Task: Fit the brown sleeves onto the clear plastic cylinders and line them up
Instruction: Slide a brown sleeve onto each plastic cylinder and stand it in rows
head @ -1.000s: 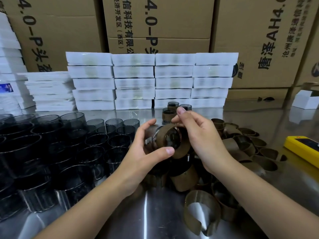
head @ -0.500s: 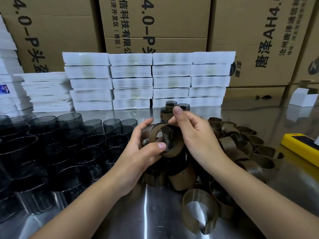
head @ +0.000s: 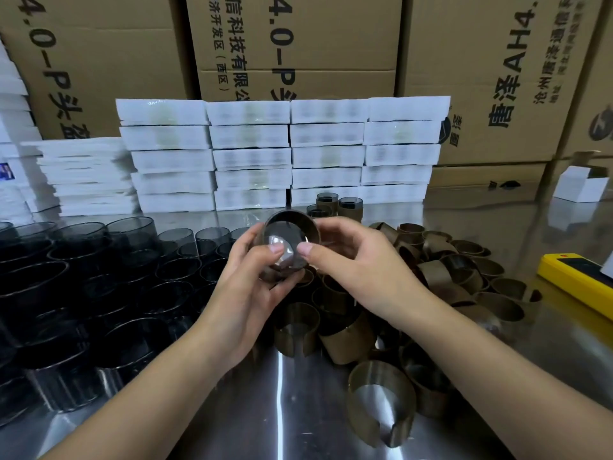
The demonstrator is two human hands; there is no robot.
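Left hand: my left hand (head: 255, 280) grips the clear plastic cylinder with a brown sleeve (head: 290, 242) from the left side.
Right hand: my right hand (head: 358, 260) pinches its right rim, thumb on the near edge.
Held cylinder: raised above the steel table (head: 278, 410), open mouth tilted toward me, nothing visible inside.
Bare cylinders: dark-tinted clear plastic cylinders (head: 83, 277) stand crowded at left.
Loose sleeves: split brown sleeves (head: 447, 277) lie heaped at right.
Finished row: 3 sleeved cylinders (head: 335, 205) stand upright beside the stacked white boxes (head: 282, 154).

hands (head: 252, 277): 2 | finished sleeved cylinders (head: 335, 207): 3 | yellow device (head: 577, 280): 1 | white-pack stacks (head: 328, 154): 4
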